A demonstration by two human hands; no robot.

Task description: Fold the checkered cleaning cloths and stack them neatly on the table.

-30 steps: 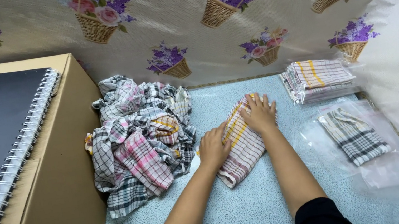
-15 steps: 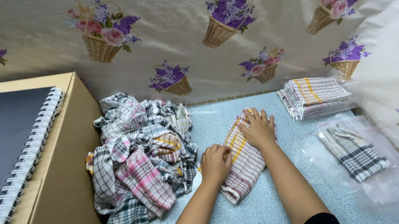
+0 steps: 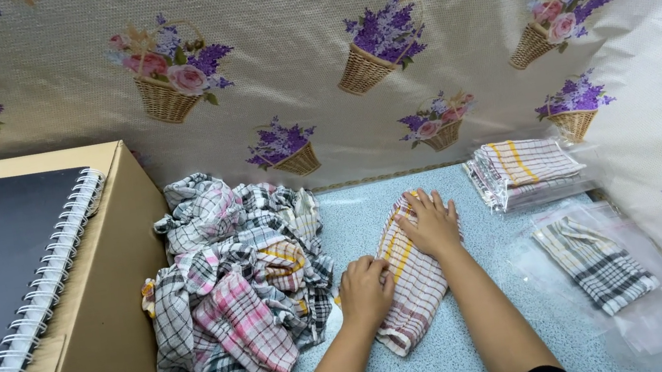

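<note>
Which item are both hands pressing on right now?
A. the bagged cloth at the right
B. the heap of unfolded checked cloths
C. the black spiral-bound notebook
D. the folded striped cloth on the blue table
D: the left hand and the right hand lie flat on the folded red-and-yellow striped cloth, apart from the heap of checked cloths.

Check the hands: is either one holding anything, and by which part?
Nothing is lifted. Both press flat on the folded striped cloth on the table: left hand on its left edge, mid-length; right hand on its far end.

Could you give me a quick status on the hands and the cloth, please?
Left hand and right hand flat on folded checked cloth. Nothing gripped. Heap of checked cloths just left, apart.
</note>
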